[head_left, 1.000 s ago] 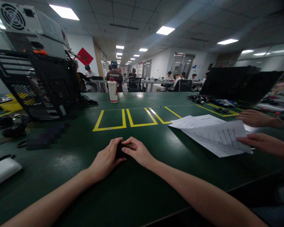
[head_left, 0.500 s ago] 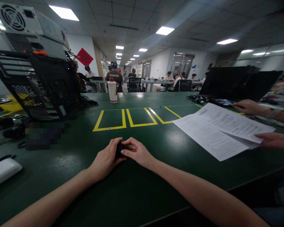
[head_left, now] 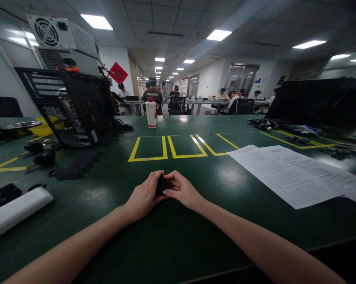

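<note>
My left hand (head_left: 145, 194) is wrapped round a small black object (head_left: 160, 186) just above or on the green tabletop (head_left: 154, 244); which of the two I cannot tell. Its kind does not show, as my fingers cover most of it. From the other side my right hand (head_left: 185, 191) meets it, with thumb and fingertips closed against its right edge. Both forearms rest low over the near part of the table. Beyond my hands, yellow tape outlines (head_left: 148, 159) mark the surface.
Printed sheets (head_left: 296, 173) lie to the right. An open black computer case (head_left: 74, 106) with power supplies (head_left: 62, 37) on top stands at the left. A white cup (head_left: 151, 114) is farther back. A white bar-shaped thing (head_left: 21, 211) lies near left. Dark monitors (head_left: 317, 100) stand at right.
The view has turned slightly left. Another person's hands, which were holding the papers at the right, are gone from view, and the sheets now lie flat. My grip looks the same.
</note>
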### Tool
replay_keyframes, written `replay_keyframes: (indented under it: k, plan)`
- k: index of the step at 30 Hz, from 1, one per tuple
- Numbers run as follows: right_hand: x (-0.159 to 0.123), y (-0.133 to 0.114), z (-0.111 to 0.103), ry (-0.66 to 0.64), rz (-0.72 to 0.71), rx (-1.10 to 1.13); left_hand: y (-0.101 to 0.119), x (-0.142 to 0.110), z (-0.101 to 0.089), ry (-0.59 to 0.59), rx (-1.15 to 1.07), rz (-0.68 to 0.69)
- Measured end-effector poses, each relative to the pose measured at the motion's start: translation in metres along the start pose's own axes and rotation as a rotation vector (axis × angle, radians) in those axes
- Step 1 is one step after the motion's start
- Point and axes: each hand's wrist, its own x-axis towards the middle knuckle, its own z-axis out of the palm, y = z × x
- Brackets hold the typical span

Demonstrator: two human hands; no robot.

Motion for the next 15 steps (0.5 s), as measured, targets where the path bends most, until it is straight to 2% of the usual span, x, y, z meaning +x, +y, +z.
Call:
replay_keyframes:
  k: [10,15]
  plan:
    - [0.0036,-0.0001,0.0021,0.065,0.021,-0.024,0.0022,-0.0010,-0.0035,-0.016,-0.001,-0.001]
    - [0.0010,-0.0003,-0.0006,-0.004,0.062,0.006,0.0042,-0.0022,-0.0042,-0.022,0.010,0.003]
